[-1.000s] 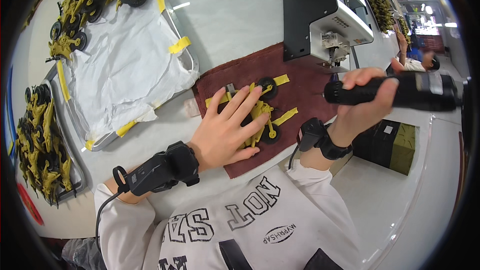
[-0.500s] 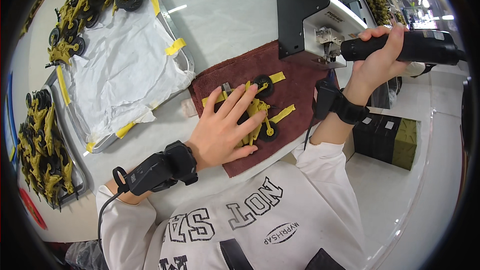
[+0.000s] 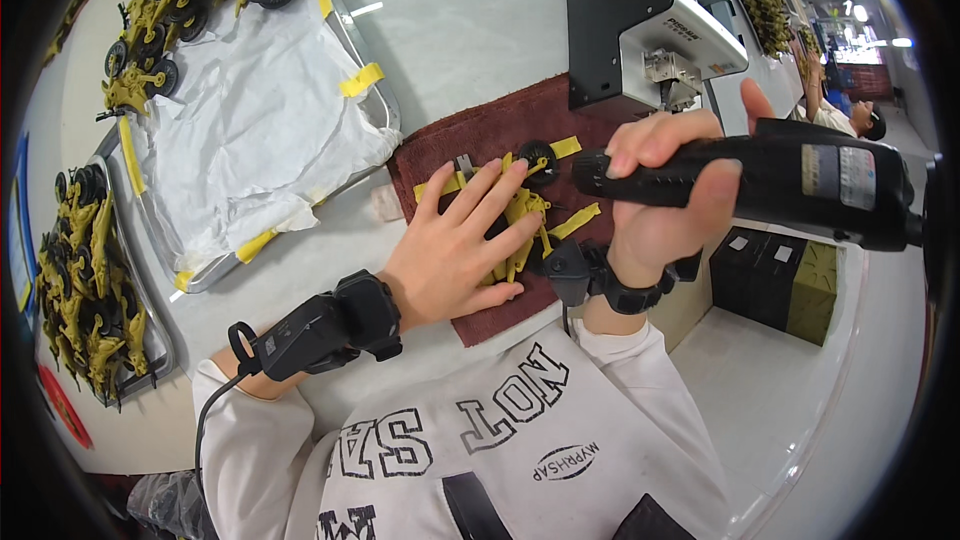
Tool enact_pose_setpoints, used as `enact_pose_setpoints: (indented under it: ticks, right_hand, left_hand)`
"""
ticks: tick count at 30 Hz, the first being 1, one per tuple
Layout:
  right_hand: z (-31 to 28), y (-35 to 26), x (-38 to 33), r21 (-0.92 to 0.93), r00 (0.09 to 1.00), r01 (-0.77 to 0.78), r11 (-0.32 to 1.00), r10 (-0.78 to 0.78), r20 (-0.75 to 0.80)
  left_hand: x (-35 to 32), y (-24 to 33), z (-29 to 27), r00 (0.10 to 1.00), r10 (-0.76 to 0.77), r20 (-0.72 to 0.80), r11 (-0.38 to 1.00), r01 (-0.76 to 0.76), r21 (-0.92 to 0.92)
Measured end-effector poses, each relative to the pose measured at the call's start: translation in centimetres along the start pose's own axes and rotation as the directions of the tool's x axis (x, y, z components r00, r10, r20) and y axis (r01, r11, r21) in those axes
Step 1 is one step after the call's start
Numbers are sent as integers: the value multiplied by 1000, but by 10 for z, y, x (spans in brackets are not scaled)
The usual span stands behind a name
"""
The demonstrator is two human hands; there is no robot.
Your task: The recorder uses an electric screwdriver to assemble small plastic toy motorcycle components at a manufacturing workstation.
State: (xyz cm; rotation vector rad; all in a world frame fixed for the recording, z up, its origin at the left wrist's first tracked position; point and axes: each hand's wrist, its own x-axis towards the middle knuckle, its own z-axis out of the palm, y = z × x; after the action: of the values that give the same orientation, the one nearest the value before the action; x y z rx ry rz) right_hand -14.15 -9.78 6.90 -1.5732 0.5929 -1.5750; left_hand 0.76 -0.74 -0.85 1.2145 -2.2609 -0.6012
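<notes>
On a folded brown cloth (image 3: 505, 323) lies a yellow toy motorcycle (image 3: 527, 208) with black wheels. My left hand (image 3: 445, 245) rests over it, fingers spread and pressed down, covering much of its body. Yellow strips stick out past the wheels on the cloth. A black electric screwdriver (image 3: 790, 180) is gripped in my right hand (image 3: 665, 205), held roughly level above the cloth's right side. Its front end points left, close to the upper wheel; I cannot tell whether it touches anything. Behind it stands a black-and-white screw feeder (image 3: 690, 35) with a metal outlet.
A tray lined with white paper (image 3: 260, 130) stands at the left, with several yellow motorcycles (image 3: 150, 50) along its far side. Another tray (image 3: 165, 360) holds a heap of yellow pieces (image 3: 90, 290). A black-and-olive box (image 3: 770, 280) sits low right. Another person (image 3: 850, 120) is far right.
My right hand has brought the electric screwdriver away from the feeder's outlet, down and left over the cloth. My left hand stays on the toy motorcycle.
</notes>
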Motion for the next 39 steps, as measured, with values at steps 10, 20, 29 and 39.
enact_pose_setpoints:
  ticks: [10,20,29,39]
  right_hand:
    - [3,13,8,-63,998,-34,997,31,-47]
    - [0,28,10,120,988,-155,981,153,29]
    - [-9,17,3,22,999,39,999,-39,-15]
    - [-63,-2,88,-278,920,171,945,-254,-299]
  left_hand:
    - [0,-2,2,1000,9,-5,1000,-9,-18]
    - [1,-3,2,1000,-3,-11,1000,3,-14]
    - [0,-3,1,998,-60,27,996,58,74]
    - [5,0,2,999,-28,-29,998,30,59]
